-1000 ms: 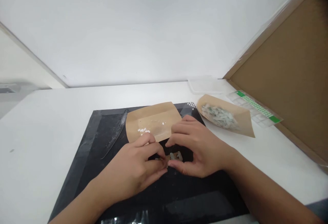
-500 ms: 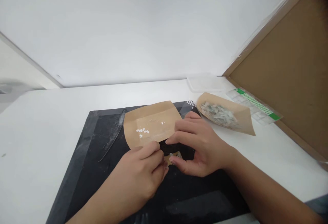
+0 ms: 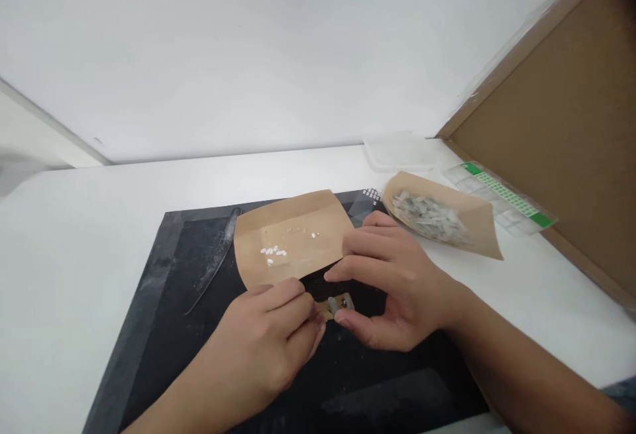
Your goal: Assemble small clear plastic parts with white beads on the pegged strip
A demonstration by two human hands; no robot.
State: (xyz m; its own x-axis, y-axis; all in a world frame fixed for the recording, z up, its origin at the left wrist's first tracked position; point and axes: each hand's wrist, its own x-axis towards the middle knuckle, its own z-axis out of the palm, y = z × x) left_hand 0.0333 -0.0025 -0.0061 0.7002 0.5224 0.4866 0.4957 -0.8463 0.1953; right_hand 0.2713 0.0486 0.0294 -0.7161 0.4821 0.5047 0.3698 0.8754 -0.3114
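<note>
Both my hands meet over a black mat (image 3: 163, 328) on a white table. My left hand (image 3: 268, 341) and my right hand (image 3: 392, 281) pinch a small tan and grey piece (image 3: 338, 303) between their fingertips, low over the mat. Just beyond the fingers lies a brown paper sheet (image 3: 293, 235) with a few small white bits (image 3: 273, 252) on it.
A thin dark blade-like tool (image 3: 213, 258) lies on the mat's left part. To the right a brown paper pouch (image 3: 447, 218) holds many pale pieces. Behind it are a clear strip with a green label (image 3: 501, 195), a clear plastic lid (image 3: 397, 152) and a brown board (image 3: 561, 122).
My left hand has pulled back toward me and curled its fingers more. The view has drifted slightly, and the small piece shows more plainly between the fingertips.
</note>
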